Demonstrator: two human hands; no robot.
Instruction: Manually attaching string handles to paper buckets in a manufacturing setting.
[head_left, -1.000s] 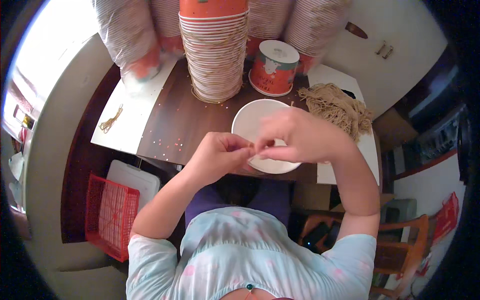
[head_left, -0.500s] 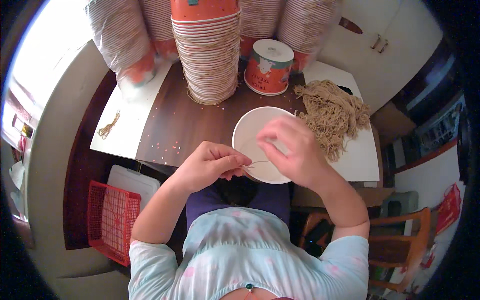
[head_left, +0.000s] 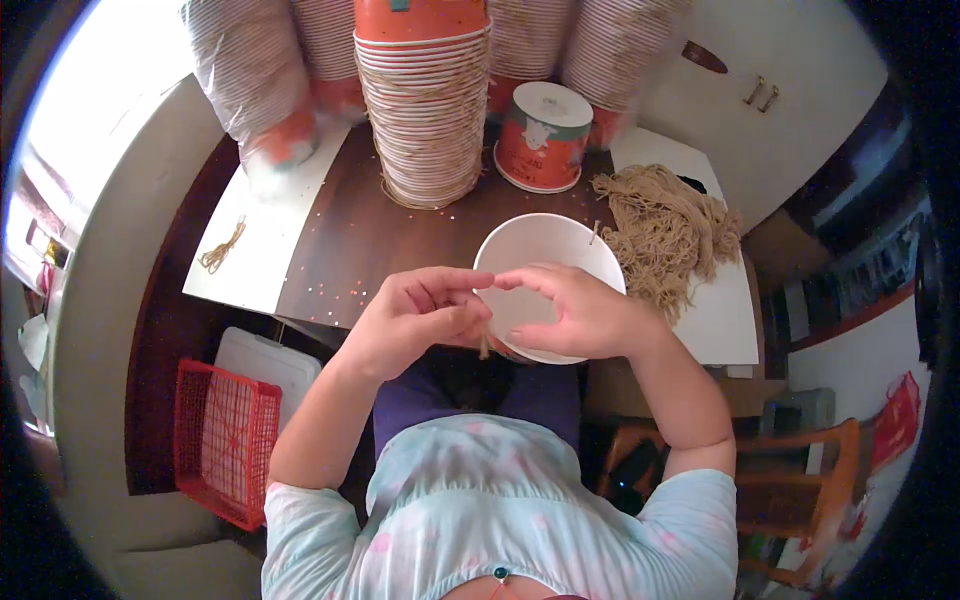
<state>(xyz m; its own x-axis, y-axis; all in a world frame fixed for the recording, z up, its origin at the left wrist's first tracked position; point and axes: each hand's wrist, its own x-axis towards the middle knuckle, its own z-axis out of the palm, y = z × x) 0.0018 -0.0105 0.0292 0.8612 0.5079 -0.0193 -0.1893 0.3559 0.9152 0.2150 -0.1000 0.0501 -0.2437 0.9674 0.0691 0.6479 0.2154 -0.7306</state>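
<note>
An open paper bucket (head_left: 560, 238), white inside, stands at the table's near edge, tilted toward me. A short twine end (head_left: 595, 232) sticks up at its far right rim. My left hand (head_left: 420, 312) is at the bucket's left side, thumb and fingers closed; a piece of twine (head_left: 485, 345) hangs just below the thumb tip. My right hand (head_left: 590, 315) lies over the bucket's near rim, its thumb and fingers apart. Its index fingertip meets the left hand's extended index finger. The hands hide part of the bucket's near side.
A tall stack of orange buckets (head_left: 425, 120) and an upside-down bucket (head_left: 545, 150) stand farther back. Plastic-wrapped stacks (head_left: 245, 70) line the far edge. A heap of tan twine (head_left: 665, 225) lies right, a small bundle (head_left: 222, 245) left. Below left is a red basket (head_left: 228, 440).
My right hand has lowered and opened, its fingers now meeting the left hand's. The left index finger has stretched out. The twine end at the far rim now shows.
</note>
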